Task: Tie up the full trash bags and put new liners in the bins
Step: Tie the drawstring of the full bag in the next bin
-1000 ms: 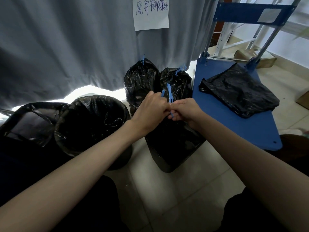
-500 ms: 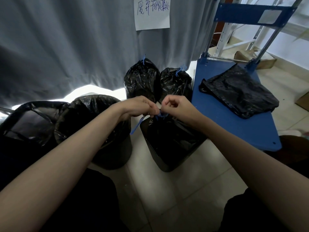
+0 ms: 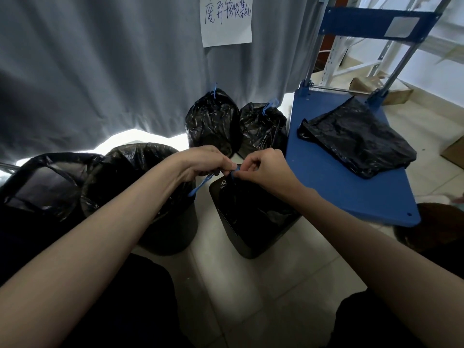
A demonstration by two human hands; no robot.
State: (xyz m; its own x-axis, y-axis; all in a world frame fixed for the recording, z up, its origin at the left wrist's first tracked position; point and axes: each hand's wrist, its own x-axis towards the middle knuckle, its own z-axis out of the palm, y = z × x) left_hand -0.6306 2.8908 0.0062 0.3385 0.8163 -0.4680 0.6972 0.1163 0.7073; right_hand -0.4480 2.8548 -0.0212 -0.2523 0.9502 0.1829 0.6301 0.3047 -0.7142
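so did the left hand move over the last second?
Yes. The left hand dropped from level with the two tied black trash bags by the curtain to just above the black rectangular bin's rim, pinching the blue drawstring.

Two tied bags [image 3: 236,121] behind the bin [image 3: 253,222], cart [image 3: 351,187] right (loose liner [image 3: 356,139] on it).

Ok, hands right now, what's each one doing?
Left hand: closed, pinching the blue drawstring.
Right hand: closed, pinching the same drawstring at the bag mouth.
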